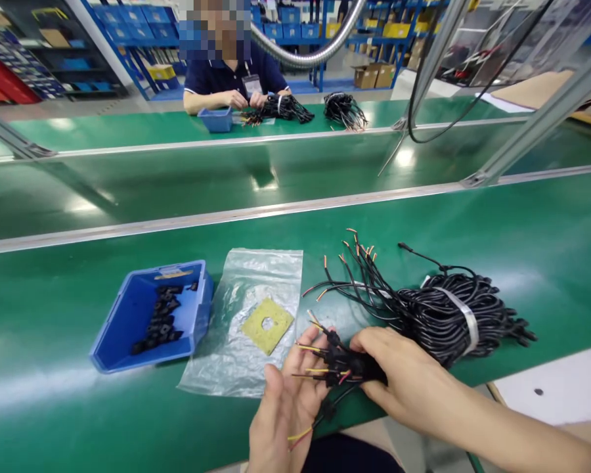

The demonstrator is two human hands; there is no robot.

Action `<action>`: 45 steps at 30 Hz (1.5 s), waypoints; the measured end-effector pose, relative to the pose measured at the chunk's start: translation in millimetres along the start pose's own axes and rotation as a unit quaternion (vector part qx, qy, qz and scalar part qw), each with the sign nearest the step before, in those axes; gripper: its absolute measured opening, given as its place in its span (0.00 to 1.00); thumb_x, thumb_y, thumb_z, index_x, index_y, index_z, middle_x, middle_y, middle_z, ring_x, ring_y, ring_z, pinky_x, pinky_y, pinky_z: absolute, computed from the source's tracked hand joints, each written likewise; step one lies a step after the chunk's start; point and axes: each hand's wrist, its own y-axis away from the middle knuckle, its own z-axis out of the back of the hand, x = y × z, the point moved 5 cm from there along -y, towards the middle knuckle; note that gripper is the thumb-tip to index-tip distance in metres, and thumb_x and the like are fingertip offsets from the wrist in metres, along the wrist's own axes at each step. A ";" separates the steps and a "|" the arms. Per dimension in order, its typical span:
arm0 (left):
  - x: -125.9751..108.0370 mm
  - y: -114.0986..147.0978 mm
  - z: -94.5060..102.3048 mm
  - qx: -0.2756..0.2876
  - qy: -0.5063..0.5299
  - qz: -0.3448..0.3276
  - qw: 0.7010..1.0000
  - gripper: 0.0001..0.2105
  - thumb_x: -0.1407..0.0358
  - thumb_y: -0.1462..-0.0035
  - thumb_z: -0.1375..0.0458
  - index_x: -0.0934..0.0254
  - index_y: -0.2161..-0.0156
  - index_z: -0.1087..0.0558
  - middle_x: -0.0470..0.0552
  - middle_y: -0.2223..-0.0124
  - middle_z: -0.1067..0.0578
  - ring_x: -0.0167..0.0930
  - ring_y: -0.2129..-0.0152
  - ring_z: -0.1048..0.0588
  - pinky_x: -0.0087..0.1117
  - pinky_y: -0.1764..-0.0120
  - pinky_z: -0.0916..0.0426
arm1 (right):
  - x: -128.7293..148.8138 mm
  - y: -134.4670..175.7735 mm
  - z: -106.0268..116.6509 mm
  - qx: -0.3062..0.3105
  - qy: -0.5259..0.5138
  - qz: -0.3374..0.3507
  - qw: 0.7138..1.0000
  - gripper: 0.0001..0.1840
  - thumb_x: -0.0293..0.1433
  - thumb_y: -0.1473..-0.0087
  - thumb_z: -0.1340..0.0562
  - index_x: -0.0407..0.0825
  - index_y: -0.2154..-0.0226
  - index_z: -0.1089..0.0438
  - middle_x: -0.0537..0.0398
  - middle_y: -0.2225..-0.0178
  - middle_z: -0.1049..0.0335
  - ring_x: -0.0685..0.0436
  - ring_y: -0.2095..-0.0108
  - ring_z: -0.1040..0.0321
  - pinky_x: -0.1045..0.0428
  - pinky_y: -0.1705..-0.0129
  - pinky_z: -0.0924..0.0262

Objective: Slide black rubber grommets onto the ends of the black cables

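My right hand [398, 368] is wrapped round a group of black cables [345, 368] near their ends, at the front edge of the green bench. Black fittings sit on these ends, and stripped yellow, red and dark wires stick out to the left. My left hand [285, 404] lies palm up with its fingers stretched out behind and under the wire ends, thumb apart. One cable end hangs lower, near the left wrist. Just behind my right hand lies a large bundle of black cables [438, 315], tied with a pale band, its loose bare-ended wires pointing left.
A blue bin [115, 315] holding small black parts [160, 322] stands at left. Beside it, a clear plastic bag [261, 269] lies under a yellow square pad [259, 332] with a hole. Across the bench, a person [234, 79] handles cables next to a metal frame [522, 118].
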 end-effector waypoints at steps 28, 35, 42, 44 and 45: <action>-12.3 -2.8 2.8 0.007 -0.014 0.008 1.000 0.31 0.45 0.34 0.50 0.72 0.45 0.22 0.66 0.48 0.19 0.44 0.47 0.24 0.42 0.43 0.35 | 14.1 12.7 11.5 0.061 0.067 0.123 0.988 0.19 0.23 0.59 0.28 0.52 0.61 0.25 0.52 0.57 0.28 0.38 0.55 0.28 0.46 0.54 0.26; 8.4 -24.0 -17.1 -0.037 -0.101 0.037 0.993 0.21 0.57 0.47 0.31 0.66 0.50 0.20 0.60 0.45 0.19 0.47 0.43 0.27 0.45 0.40 0.37 | 28.5 31.4 50.2 -0.002 0.161 0.245 0.956 0.31 0.24 0.50 0.33 0.50 0.42 0.33 0.47 0.45 0.26 0.39 0.48 0.27 0.52 0.50 0.28; 23.1 -44.2 -42.2 -0.187 -0.032 0.134 0.973 0.05 0.74 0.40 0.40 0.73 0.62 0.22 0.62 0.60 0.16 0.35 0.63 0.18 0.36 0.50 0.30 | -44.7 -17.0 140.4 0.102 0.155 -0.041 0.982 0.54 0.55 0.64 0.26 0.44 0.40 0.33 0.36 0.39 0.36 0.22 0.40 0.38 0.34 0.40 0.40; 23.1 -54.5 -51.3 -0.172 -0.038 0.135 0.975 0.08 0.75 0.39 0.43 0.74 0.66 0.22 0.61 0.65 0.17 0.33 0.68 0.19 0.34 0.55 0.29 | -62.2 -34.9 136.3 0.218 0.133 -0.094 0.962 0.51 0.60 0.59 0.33 0.41 0.44 0.30 0.36 0.44 0.30 0.23 0.46 0.32 0.38 0.45 0.37; 23.7 -60.4 -56.3 -0.158 -0.041 0.129 0.978 0.09 0.75 0.38 0.44 0.74 0.68 0.22 0.60 0.67 0.18 0.32 0.69 0.20 0.32 0.57 0.30 | -64.3 -43.7 130.9 0.262 0.122 -0.092 0.953 0.45 0.62 0.55 0.38 0.42 0.49 0.26 0.38 0.51 0.25 0.26 0.52 0.28 0.40 0.51 0.34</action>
